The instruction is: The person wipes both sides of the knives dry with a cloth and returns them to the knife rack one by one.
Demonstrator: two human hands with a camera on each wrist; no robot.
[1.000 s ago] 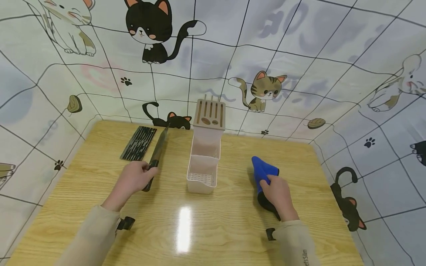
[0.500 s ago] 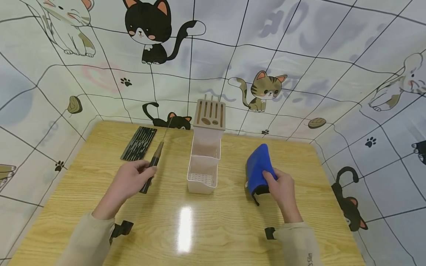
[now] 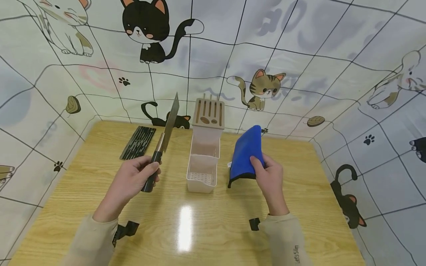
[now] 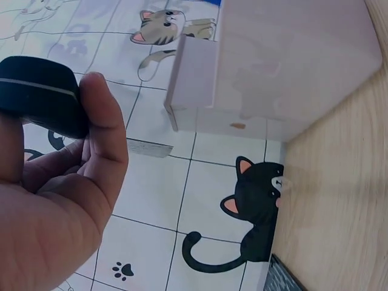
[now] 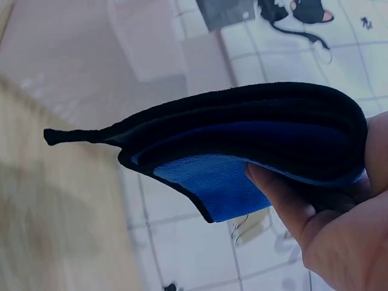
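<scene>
My left hand point(image 3: 131, 177) grips a kitchen knife point(image 3: 171, 123) by its black handle, the broad blade pointing up and away from me. The left wrist view shows the butt of the black handle point(image 4: 42, 97) between thumb and fingers; most of the blade is hidden there. My right hand point(image 3: 270, 179) pinches a folded blue cloth point(image 3: 246, 153) with black edging, thumb on its near face. In the right wrist view the cloth point(image 5: 224, 185) is bent double, and a short black loop sticks out from one end.
Between the hands stands a pale plastic knife and utensil holder point(image 3: 201, 187) with a slotted beige top and two open compartments. A dark striped rectangular piece point(image 3: 138, 143) lies at the table's back left. Cat-printed sheeting point(image 3: 216, 48) rises behind the wooden table point(image 3: 159, 229).
My left hand has raised the knife and turned it, its blade now broadside. My right hand has lifted the blue cloth and moved it left toward the holder.
</scene>
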